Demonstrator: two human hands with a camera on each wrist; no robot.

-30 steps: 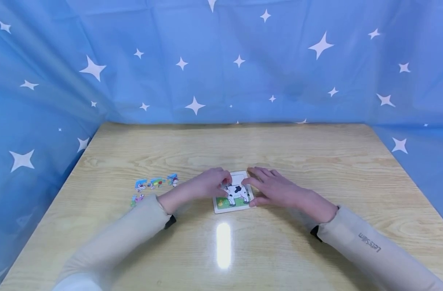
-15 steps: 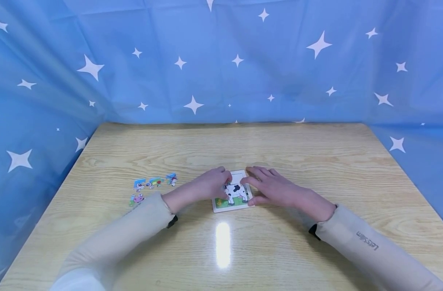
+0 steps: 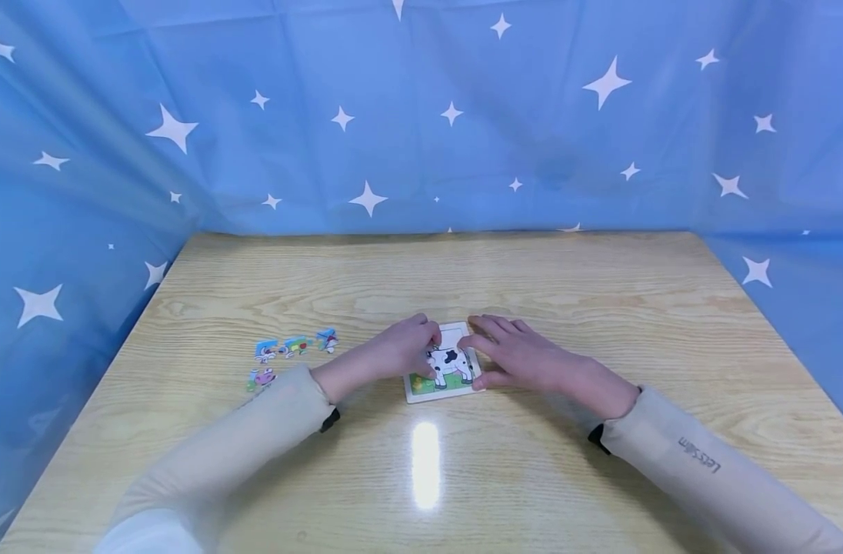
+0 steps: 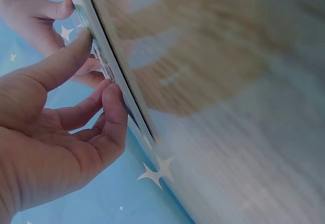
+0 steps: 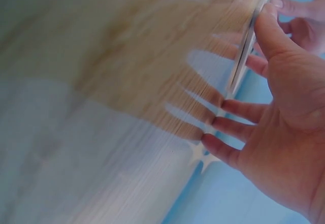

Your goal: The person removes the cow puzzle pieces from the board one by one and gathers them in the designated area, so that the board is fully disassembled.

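A small jigsaw puzzle lies flat on the table in the head view, its white frame around a black-and-white cow on green ground. White backing shows along its upper part. My left hand grips at its left side with bent fingers, thumb below and index finger above. In the left wrist view, the left thumb touches the puzzle; any piece between thumb and fingers is hidden. My right hand rests spread along the right side. Its thumb and index finger touch the puzzle, while other fingertips rest on the table.
Several loose jigsaw pieces lie on the left of the wooden table: pieces with blue sky and a piece with a pink shape close to the left sleeve. A blue curtain with white stars stands behind.
Both hands stay almost still at the puzzle. The left forearm has shifted slightly, showing more of the pink-shape piece. The view itself has moved a little.
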